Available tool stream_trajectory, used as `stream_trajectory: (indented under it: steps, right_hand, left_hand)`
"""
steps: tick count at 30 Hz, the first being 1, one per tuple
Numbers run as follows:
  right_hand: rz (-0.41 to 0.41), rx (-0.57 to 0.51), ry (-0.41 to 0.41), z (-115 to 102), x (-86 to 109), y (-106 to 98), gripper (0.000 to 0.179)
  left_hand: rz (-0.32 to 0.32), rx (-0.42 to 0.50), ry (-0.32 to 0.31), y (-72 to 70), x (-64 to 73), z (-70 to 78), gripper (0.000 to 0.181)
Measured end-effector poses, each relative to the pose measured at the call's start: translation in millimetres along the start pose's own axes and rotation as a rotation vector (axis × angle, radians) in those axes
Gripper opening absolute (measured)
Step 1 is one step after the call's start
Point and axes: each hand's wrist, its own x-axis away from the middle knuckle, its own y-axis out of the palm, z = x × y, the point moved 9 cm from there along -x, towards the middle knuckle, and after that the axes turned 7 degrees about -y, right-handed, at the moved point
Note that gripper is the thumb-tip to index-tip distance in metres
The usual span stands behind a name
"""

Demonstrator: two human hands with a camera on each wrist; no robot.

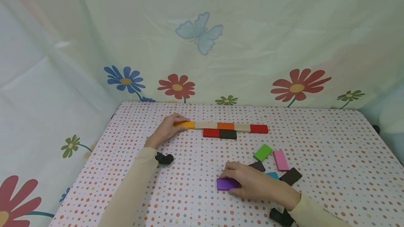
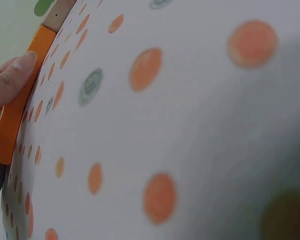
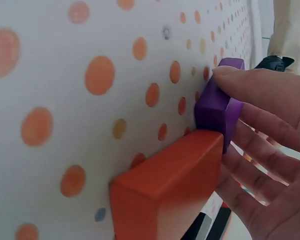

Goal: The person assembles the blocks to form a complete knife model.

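Note:
At the left end of a row of flat blocks, my left hand (image 1: 167, 129) holds a yellow-orange block (image 1: 188, 125) between thumb and fingers. Rightward from it run a plain wood block (image 1: 205, 125), an orange block (image 1: 225, 126), another plain wood block (image 1: 242, 128) and a red block (image 1: 259, 129). A second red block (image 1: 211, 133) and a black block (image 1: 228, 134) lie along the row's near side. Nearer the front, my right hand (image 1: 252, 181) pinches a purple block (image 1: 226, 184) low over the table. Under its palm sits a red-orange block (image 3: 165, 185), hidden in the head view.
Around the right hand lie a green block (image 1: 263, 152), a pink block (image 1: 281, 160), a blue block (image 1: 273, 175) and two dark blocks, one (image 1: 291, 176) beyond the wrist, the other (image 1: 257, 166) partly covered. A flowered curtain (image 1: 246, 62) rises behind the dotted table (image 1: 176, 192).

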Motion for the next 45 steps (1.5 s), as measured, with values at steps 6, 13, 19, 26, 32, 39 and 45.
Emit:
stream_trajectory:
  steps: [6,13,19,26,32,39,45]
  right_hand:
    - [0.042,0.06,-0.078,-1,2.3,5,0.035]
    - [0.019,0.035,-0.032,-2,0.5,7,0.038]
    - [0.035,0.022,-0.008,3,-4.9,0,0.037]
    - [0.164,0.118,0.008,27,-18.4,-35,0.035]
    - [0.299,0.202,0.053,49,-29.9,-64,0.034]
    - [0.331,0.182,0.124,66,-42.6,-70,0.037]
    - [0.335,0.207,0.136,71,-47.5,-69,0.037]
  left_hand:
    - [0.005,-0.001,0.0,0.5,3.4,-0.2,0.037]
    - [0.01,-0.006,0.001,0.2,3.9,-1.4,0.037]
    - [0.01,-0.003,-0.005,0.4,2.2,-3.3,0.036]
    - [0.005,0.0,-0.009,1.3,0.2,-4.9,0.036]
    - [0.005,-0.005,-0.015,1.1,-0.8,-4.7,0.036]
    - [0.008,-0.007,-0.011,0.1,-0.1,-4.0,0.036]
    - [0.008,-0.005,-0.012,0.2,-1.2,-3.6,0.036]
